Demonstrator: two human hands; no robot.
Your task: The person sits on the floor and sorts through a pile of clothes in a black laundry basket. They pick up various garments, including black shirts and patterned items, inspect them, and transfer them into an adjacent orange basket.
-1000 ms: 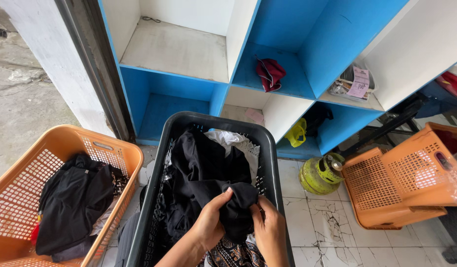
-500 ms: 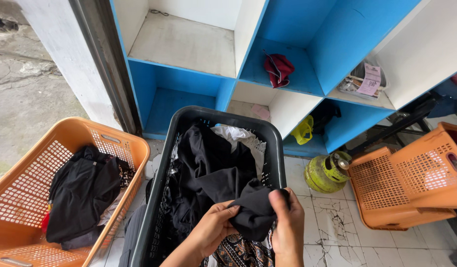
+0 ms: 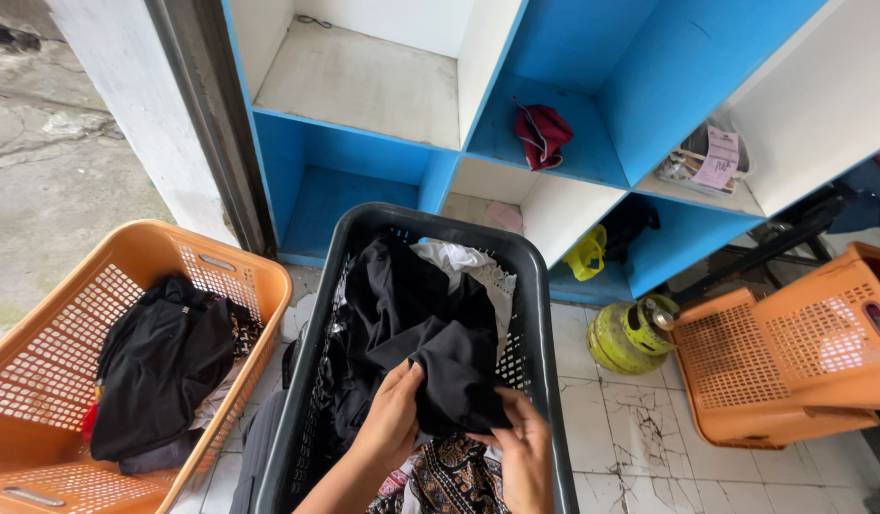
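Black cloth: I see a black garment (image 3: 454, 366) bunched at the near end of the dark basket, about six o'clock in view, with both hands on it.
Left hand: my left hand (image 3: 394, 419) has its fingers curled into the cloth's left fold, pinching it.
Right hand: my right hand (image 3: 524, 447) grips the lower right edge, fingers closed on the fabric.
Doing it well: I judge the piece is tangled with the pile beneath, so I would hold with both hands at separate edges and lift straight, so the patterned cloth (image 3: 449, 481) below is not dragged along.
Shelves: the blue and white cubby shelf (image 3: 592, 114) at twelve o'clock holds a red cloth (image 3: 543, 133), a yellow item (image 3: 586, 255) and a bag with pink paper (image 3: 711, 160).
Dark basket: the black laundry basket (image 3: 535, 286) at centre holds black clothes and a white piece (image 3: 469, 262).
Left basket: the orange basket (image 3: 40, 343) at eight o'clock holds dark clothes (image 3: 159, 366).
Right baskets: two orange baskets (image 3: 792, 362) at four o'clock, stacked askew; I see nothing in them.
Cylinder: a small green gas cylinder (image 3: 625, 335) lies just beside them.
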